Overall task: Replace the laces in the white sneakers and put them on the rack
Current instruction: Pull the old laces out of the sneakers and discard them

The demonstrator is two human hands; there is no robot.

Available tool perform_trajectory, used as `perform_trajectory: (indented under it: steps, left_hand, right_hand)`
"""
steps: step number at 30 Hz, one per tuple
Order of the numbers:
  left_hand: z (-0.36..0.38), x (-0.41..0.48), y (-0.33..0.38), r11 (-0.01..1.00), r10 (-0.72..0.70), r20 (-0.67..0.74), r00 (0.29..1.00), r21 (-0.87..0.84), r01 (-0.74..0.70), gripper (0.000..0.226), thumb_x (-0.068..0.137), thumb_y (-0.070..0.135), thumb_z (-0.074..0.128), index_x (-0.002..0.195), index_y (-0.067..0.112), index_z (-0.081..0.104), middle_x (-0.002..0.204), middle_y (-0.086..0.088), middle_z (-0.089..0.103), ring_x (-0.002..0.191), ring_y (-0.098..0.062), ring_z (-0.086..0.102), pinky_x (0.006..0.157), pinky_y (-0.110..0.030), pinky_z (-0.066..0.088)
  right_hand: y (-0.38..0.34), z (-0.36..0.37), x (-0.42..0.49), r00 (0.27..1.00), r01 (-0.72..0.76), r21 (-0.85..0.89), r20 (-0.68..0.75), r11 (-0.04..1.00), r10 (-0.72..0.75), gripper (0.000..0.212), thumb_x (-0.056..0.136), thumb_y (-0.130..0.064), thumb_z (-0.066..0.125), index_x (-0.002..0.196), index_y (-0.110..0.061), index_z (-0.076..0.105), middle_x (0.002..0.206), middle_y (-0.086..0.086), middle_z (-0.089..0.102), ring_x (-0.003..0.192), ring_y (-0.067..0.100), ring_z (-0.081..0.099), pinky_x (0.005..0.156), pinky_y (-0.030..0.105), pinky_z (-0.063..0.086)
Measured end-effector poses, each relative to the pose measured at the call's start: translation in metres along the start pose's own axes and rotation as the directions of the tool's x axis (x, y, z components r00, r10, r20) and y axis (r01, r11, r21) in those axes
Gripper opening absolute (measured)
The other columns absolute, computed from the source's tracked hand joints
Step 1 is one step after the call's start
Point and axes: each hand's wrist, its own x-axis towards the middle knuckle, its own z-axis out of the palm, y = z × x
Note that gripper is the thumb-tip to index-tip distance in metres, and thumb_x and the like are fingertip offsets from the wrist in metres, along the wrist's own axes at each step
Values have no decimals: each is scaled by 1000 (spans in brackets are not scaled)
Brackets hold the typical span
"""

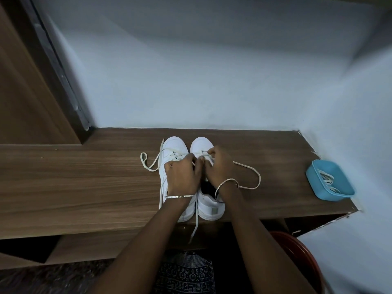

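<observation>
Rightward, blue tray [333, 196] (spare laces [327, 179] inside) well apart from 2 sneakers [175, 145]

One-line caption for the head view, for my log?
The left hand and right hand pinch a lace on a white sneaker atop a wooden shelf; blue tray nearby.

Two white sneakers [174, 145] are standing side by side on the tabletop [84, 187], toes pointing away. Their cream laces [195, 224] are trailing loose, looping outward on each side.

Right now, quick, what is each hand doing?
Left hand: pinching the lace on the sneaker.
Right hand: pinching that lace too.
</observation>
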Motion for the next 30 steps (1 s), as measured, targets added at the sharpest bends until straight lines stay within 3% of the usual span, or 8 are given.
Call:
perform_trajectory:
  steps: [3, 8, 14, 18, 21, 23, 27, 30]
  left_hand:
    - [-4, 14, -1, 999, 36, -80, 996, -34, -39, 30, 98, 29, 46, 81, 11, 62, 66, -11, 64, 68, -36, 61, 64, -37, 37]
    - [3, 47, -1, 959, 15, 150, 989, 278, -57, 24, 92, 28, 52, 111, 27, 66, 107, 3, 68, 114, -26, 52, 89, -41, 32]
    - [21, 64, -9, 860, -21, 234, 972, 500, -102, 13, 90, 23, 59, 95, 22, 70, 97, 0, 69, 108, -25, 57, 99, -46, 30]
    - [17, 66, -17, 925, -3, 164, 986, 375, -59, 15, 92, 23, 52, 97, 18, 65, 101, -2, 66, 106, -26, 59, 100, -46, 30]
    - [8, 66, -25, 991, -127, 96, 987, -36, 131, 20, 98, 22, 49, 95, 6, 62, 100, -14, 66, 100, -33, 59, 88, -39, 37]
    - [-3, 65, -27, 796, -267, 150, 952, -522, 306, 16, 101, 16, 49, 90, 8, 56, 95, -18, 65, 87, -29, 64, 76, -34, 42]
    - [-33, 67, -24, -115, -400, 413, 818, -908, 402, 29, 103, 7, 36, 76, 13, 44, 55, -4, 59, 47, -14, 61, 59, -28, 53]
    - [-46, 70, -30, 73, -406, 401, 821, -882, 466, 28, 99, 6, 40, 74, 17, 46, 53, -2, 42, 37, -10, 35, 42, -18, 35]
  right_hand:
    - [7, 6, -5, 996, -69, 8, -61, 998, 69, 22, 86, -6, 58, 108, -10, 59, 107, 11, 66, 103, 33, 61, 89, 43, 47]
    - [8, 7, -12, 975, -165, 121, -130, 979, 180, 24, 86, -2, 53, 108, -12, 59, 100, 13, 69, 97, 35, 64, 85, 46, 50]
    - [10, 11, -14, 964, -166, 170, -181, 971, 196, 17, 87, -4, 54, 100, -14, 60, 90, 11, 69, 89, 32, 64, 80, 46, 51]
    - [11, 13, -14, 955, -187, 192, -196, 964, 224, 19, 87, -3, 55, 102, -12, 62, 92, 11, 70, 90, 32, 65, 81, 41, 51]
    - [11, 14, -14, 950, -213, 196, -186, 957, 250, 18, 89, -6, 58, 104, -14, 62, 97, 10, 71, 93, 31, 65, 82, 39, 51]
    - [12, 14, -14, 950, -224, 185, -178, 957, 256, 17, 90, -6, 58, 106, -13, 62, 99, 10, 71, 95, 30, 65, 79, 32, 48]
    - [12, 13, -14, 951, -221, 181, -176, 958, 253, 17, 90, -4, 59, 104, -11, 63, 100, 11, 70, 96, 30, 65, 77, 31, 47]
    - [10, 13, -16, 950, -218, 207, -177, 954, 255, 14, 90, -3, 59, 101, -11, 61, 99, 11, 70, 95, 31, 65, 81, 41, 52]
